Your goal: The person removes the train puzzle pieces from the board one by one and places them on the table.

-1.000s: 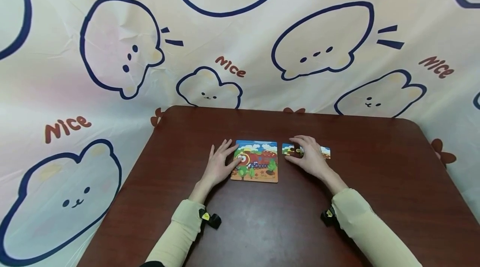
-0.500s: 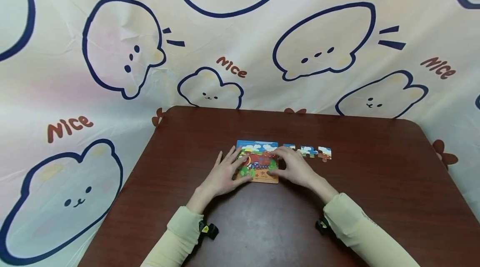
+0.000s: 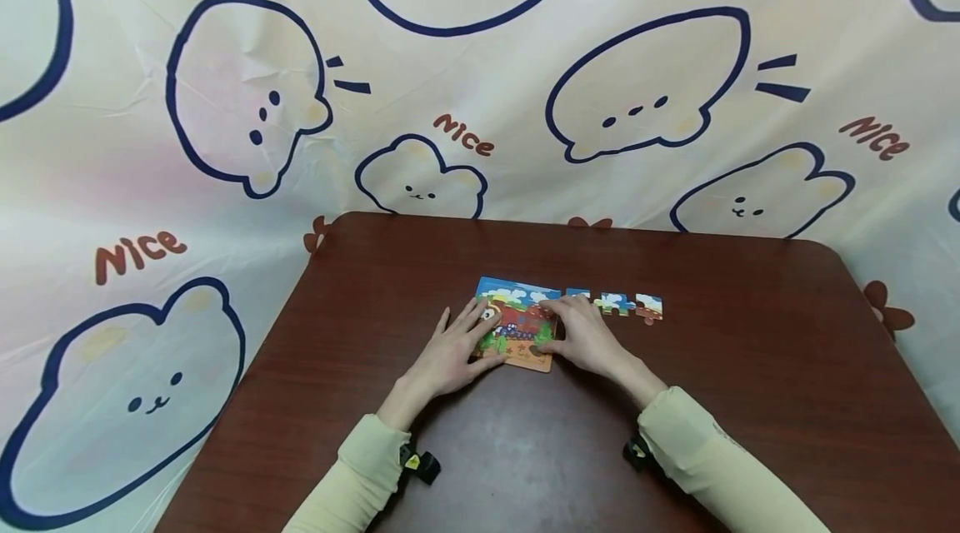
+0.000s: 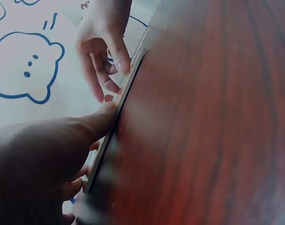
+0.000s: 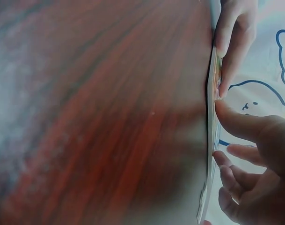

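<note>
Train puzzle board [image 3: 516, 331]: lay flat on the table [image 3: 750, 350], between both hands and slightly skewed.
Left hand [image 3: 447, 356]: rested on the board's left side, fingers spread, thumb by the near edge; nothing was clamped.
Right hand [image 3: 590, 339]: touched the board's right side, thumb toward the near and fingers toward the far, tips well apart; no piece showed between them.
Loose jigsaw pieces [image 3: 614, 304]: sat in a row right of the board, three visible, the leftmost partly behind the right hand.
Board risk: uneven pressure from the two hands could have turned the board further or, if its pieces sat loosely, lifted one.
Row risk: the right hand's knuckles, so near the leftmost piece, could have nudged it on any swing rightward.
Change: half a second earlier the board sat squarer; it had since turned clockwise, seen from above, while the loose row stayed put.
</note>
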